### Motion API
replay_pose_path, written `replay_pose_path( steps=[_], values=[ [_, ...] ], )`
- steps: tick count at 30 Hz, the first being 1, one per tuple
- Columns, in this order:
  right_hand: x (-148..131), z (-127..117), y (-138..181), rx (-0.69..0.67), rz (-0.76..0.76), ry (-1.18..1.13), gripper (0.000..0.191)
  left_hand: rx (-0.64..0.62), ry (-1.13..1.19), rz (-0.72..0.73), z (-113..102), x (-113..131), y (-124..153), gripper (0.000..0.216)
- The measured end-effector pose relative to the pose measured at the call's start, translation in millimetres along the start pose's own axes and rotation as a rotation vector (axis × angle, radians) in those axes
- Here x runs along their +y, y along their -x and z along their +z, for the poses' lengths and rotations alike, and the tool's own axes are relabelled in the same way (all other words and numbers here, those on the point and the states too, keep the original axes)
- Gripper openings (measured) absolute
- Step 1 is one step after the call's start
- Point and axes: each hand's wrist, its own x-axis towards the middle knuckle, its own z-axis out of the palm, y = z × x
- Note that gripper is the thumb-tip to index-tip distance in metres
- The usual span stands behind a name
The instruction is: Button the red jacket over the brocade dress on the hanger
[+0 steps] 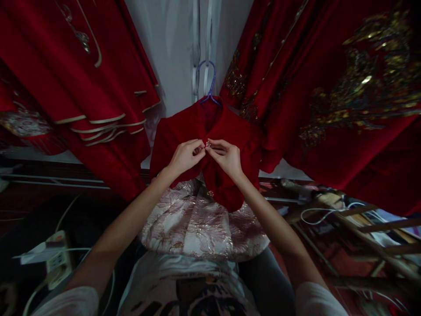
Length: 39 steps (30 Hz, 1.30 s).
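Note:
A short red jacket (174,127) hangs in front of me on a purple hanger (211,85). My left hand (188,154) is closed in a pinch at the jacket's front opening, on the edge of the cloth. Against it, my right hand (227,156) pinches an ornate button (208,144) at the same opening. The two sets of fingertips nearly meet there. Lower on the right front panel sits a second ornate button (210,193). Below the jacket, a shiny pink and silver brocade cloth (197,224) spreads over my lap.
Red garments with pale trim (98,87) hang at left. Others with gold and sequin embroidery (371,74) hang at right. A power strip (59,259) with cables lies lower left. A wooden rack (371,237) with a white cable stands lower right.

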Motion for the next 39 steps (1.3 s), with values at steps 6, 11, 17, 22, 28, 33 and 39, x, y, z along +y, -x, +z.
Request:
replay_pose_path(
  steps=[6,11,17,22,28,33,39],
  values=[
    [6.7,5.8,6.5,0.034,-0.083,0.191,0.041,0.070,0.048,-0.010,14.6,6.9,5.3,0.013],
    [19.2,1.2,15.9,-0.018,0.037,0.098,0.050,0.170,0.362,-0.195,31.5,-5.8,21.0,0.021],
    [13.5,-16.5,18.1,0.001,0.226,-0.130,0.035,-0.061,0.715,-0.467,41.7,-14.4,38.8,0.039],
    [4.1,-26.1,18.9,-0.019,0.223,-0.225,0.035,-0.046,0.865,-0.664,35.4,-15.2,46.0,0.057],
    [-7.9,-27.7,19.6,-0.040,0.207,-0.190,0.028,-0.151,1.108,-0.786,21.7,-3.8,56.5,0.048],
    [-23.9,-17.6,30.2,-0.283,0.268,-0.147,0.029,-0.200,1.311,-0.693,11.8,15.8,59.9,0.041],
    [-36.3,-9.2,43.3,-0.427,0.198,0.018,0.050,-0.091,1.269,-0.675,6.8,19.0,56.4,0.032]
  ],
)
